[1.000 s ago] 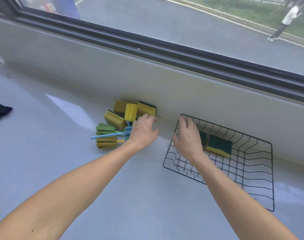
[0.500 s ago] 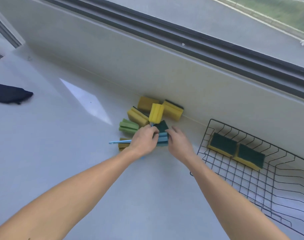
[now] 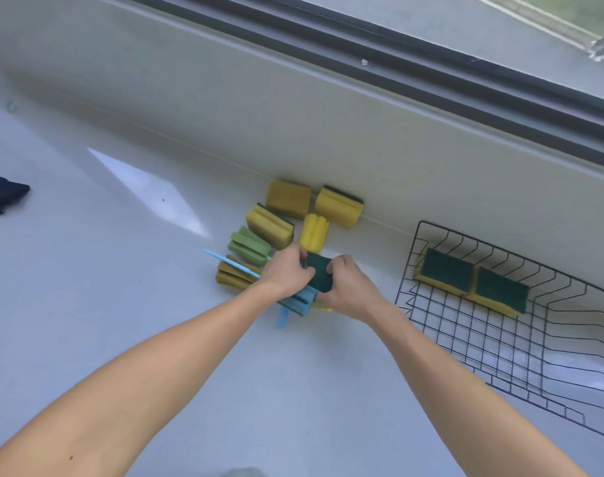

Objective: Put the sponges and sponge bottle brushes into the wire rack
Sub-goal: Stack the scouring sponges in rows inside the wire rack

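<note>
A black wire rack (image 3: 431, 315) lies at the right with two green-topped yellow sponges (image 3: 447, 275) (image 3: 500, 294) in its far end. Left of it is a heap of yellow sponges (image 3: 288, 199) (image 3: 338, 206) (image 3: 268, 225) and sponge bottle brushes: yellow (image 3: 313, 233), green (image 3: 249, 245), olive (image 3: 233, 275) and blue (image 3: 299, 302). My left hand (image 3: 287, 271) and my right hand (image 3: 349, 287) both grip a dark green-topped sponge (image 3: 319, 275) at the heap's near edge, just above the blue brush. A thin blue handle (image 3: 225, 259) juts out left from under my left hand.
A pale wall (image 3: 328, 125) with a dark window track runs right behind the heap and the rack. A dark cloth (image 3: 1, 196) lies at the far left of the white counter (image 3: 121, 304).
My right hand left the rack and came over to the heap. Both hands have closed on the dark green-topped sponge and pulled it slightly nearer; the view shifted left.
</note>
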